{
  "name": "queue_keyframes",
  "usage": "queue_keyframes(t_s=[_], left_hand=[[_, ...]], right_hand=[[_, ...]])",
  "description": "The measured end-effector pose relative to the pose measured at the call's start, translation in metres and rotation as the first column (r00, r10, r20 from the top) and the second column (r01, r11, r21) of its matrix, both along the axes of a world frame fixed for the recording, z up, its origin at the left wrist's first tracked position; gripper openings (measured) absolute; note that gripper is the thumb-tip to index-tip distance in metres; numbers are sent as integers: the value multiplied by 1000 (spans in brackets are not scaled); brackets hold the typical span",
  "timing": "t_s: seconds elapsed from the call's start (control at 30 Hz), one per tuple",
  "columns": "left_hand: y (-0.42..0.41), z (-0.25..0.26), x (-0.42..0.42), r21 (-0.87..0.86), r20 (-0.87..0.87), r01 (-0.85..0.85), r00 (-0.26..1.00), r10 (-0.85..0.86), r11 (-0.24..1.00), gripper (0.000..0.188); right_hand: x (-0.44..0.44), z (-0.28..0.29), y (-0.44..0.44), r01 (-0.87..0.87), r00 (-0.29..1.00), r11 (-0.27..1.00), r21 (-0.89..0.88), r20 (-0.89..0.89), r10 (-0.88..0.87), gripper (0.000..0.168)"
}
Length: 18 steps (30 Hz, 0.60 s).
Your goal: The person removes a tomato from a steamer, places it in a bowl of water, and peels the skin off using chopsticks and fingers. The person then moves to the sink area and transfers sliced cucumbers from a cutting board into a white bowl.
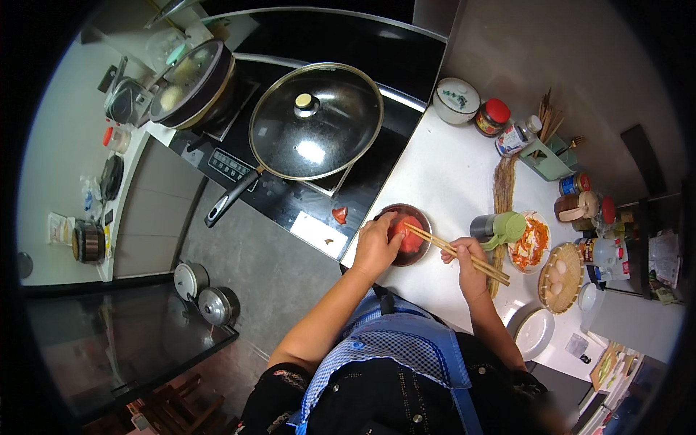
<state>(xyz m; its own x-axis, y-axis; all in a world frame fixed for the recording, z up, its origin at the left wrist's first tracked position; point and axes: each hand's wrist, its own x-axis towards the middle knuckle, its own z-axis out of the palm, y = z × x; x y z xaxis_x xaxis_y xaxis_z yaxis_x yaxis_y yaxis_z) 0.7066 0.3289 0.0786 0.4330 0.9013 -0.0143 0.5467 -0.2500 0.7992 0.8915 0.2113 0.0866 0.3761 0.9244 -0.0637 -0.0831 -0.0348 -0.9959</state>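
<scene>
A dark, see-through bowl (403,207) stands on the white counter (429,163) in front of me. In it lies a red, wet-looking tomato (410,243). My left hand (375,244) reaches over the bowl's left rim, its thumb and fingers gripping the tomato. From the right, my right hand (468,266) holds a pair of wooden chopsticks (435,242), whose tips touch the top of the tomato. On the hob's edge to the left is a scrap of red tomato skin (340,215). The left fingertips are partly hidden.
A lidded wok (318,122) sits on the black hob, its handle (231,198) jutting toward me. Right of my right hand are a green-lidded jug (508,227), a plate of orange-red food (528,242), a basket with eggs (560,277) and a white bowl (535,333).
</scene>
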Motion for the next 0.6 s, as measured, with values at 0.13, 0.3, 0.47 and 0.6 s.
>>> queue_keyframes(t_s=[0.13, 0.3, 0.47, 0.6], left_hand=[[-6, 2, 5, -78, 65, -31, 997, 36, 996, 53], [-10, 0, 7, -162, 84, -48, 995, 62, 986, 57], [-14, -9, 3, -252, 155, -35, 985, 75, 967, 53], [-13, -13, -9, -329, 201, 6, 978, 64, 944, 49]], right_hand=[[-3, -1, -2, -29, 998, 999, 26, 57, 28, 20], [-8, 1, -4, -32, 998, 998, 51, 48, 29, 17], [-14, 16, -3, -115, 948, 992, 46, 303, 96, 15], [-6, 27, -11, -125, 949, 992, 17, 292, 115, 14]])
